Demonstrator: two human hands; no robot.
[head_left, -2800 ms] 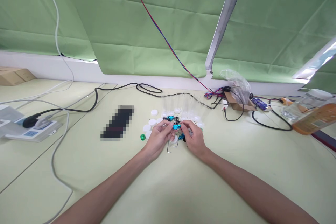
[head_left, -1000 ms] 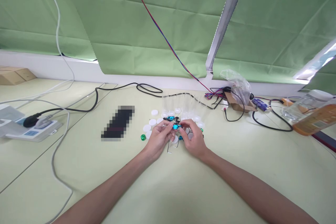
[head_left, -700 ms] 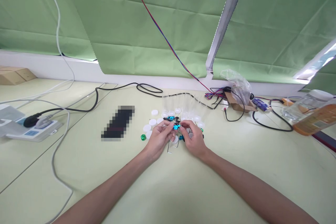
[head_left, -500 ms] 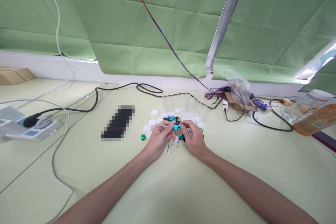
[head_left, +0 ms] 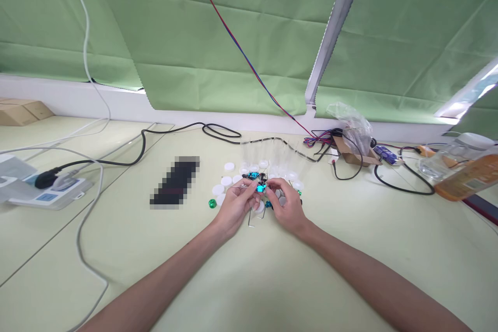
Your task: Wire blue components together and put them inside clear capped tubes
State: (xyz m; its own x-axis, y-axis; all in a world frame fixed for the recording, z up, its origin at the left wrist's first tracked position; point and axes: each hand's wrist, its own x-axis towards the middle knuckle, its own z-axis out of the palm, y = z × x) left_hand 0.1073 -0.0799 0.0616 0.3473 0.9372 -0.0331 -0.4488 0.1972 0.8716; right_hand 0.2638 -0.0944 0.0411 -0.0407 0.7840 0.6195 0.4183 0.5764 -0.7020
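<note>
A small, shiny blue metal part [head_left: 261,188] is pinched between the thumb and fingers of my left hand [head_left: 235,208]. My right hand [head_left: 288,207] meets it from the other side, its thumb and forefinger closed at the part's right edge. A thin metal rod crosses my left fingers; its kind is unclear. Just below the hands lie L-shaped hex keys [head_left: 250,219]. Around them are several white round caps [head_left: 218,190], a green knob-like piece [head_left: 212,203] and more blue and black parts [head_left: 252,175], partly hidden by my hands.
Clear tubes [head_left: 268,151] lie behind the hands. To the left are a pixelated dark object [head_left: 175,184] and a power strip [head_left: 58,194] with cables. On the right are a small cardboard box [head_left: 352,153], a blue circuit module [head_left: 385,154] and an orange bottle [head_left: 469,179].
The blue part has turned slightly between my fingers, and my right thumb and forefinger have shifted a little at its edge. My arms have hardly moved.
</note>
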